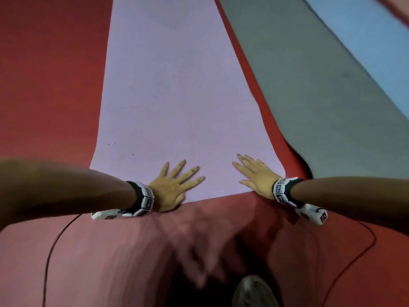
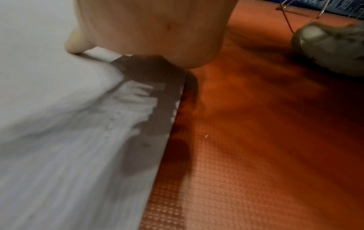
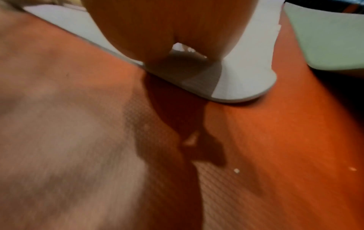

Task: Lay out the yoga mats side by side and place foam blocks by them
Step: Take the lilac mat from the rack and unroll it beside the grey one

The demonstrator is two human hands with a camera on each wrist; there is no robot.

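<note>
A lilac yoga mat (image 1: 172,89) lies unrolled on the red floor, running away from me. My left hand (image 1: 174,182) presses flat on its near end, fingers straight and spread. My right hand (image 1: 254,173) presses flat near the mat's near right corner (image 3: 246,87), fingers also spread. A grey-green mat (image 1: 321,89) lies alongside on the right, with a blue mat (image 1: 371,41) beyond it. In the left wrist view the heel of my left hand (image 2: 157,31) rests at the lilac mat's edge (image 2: 78,140). No foam blocks show.
Red textured floor (image 1: 48,85) surrounds the mats, with a narrow strip between the lilac and grey-green ones. My shoe (image 1: 254,293) stands just behind the mat's near end. Thin cables (image 1: 51,251) trail from both wrists across the floor.
</note>
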